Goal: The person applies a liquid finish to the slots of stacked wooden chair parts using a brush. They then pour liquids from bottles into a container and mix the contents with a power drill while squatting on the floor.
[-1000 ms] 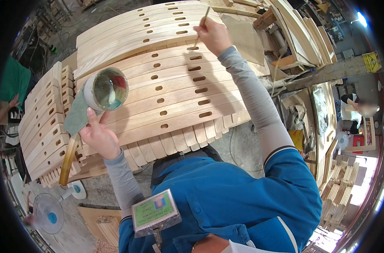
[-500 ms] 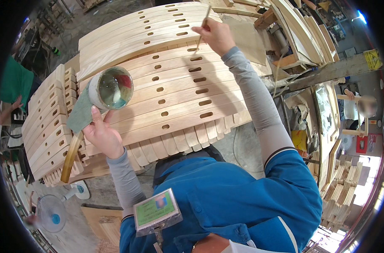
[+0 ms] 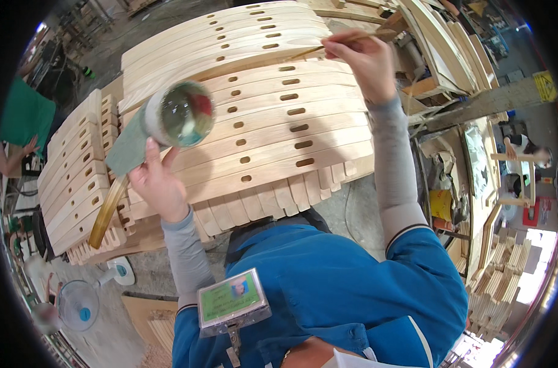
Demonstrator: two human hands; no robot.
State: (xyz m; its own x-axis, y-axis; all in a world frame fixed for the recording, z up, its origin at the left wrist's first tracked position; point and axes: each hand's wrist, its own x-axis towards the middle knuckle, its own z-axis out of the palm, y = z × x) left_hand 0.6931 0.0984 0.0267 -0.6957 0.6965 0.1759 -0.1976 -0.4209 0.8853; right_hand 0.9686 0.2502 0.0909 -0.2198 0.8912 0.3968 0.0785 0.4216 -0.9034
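From the head camera I see my left hand (image 3: 158, 184) raised at near left, its grip closed around a round open container of glossy liquid (image 3: 179, 115) wrapped in a grey-green cloth (image 3: 127, 149), held above the near rows of pale curved wooden slats with oval slots (image 3: 279, 132). My right hand (image 3: 363, 60) reaches to the far right, its grip pinched shut on a thin wooden stick (image 3: 328, 45) whose tip touches a far slat. A second stack of slotted slats (image 3: 76, 172) lies at left. A small white fan (image 3: 79, 303) stands on the floor at near left.
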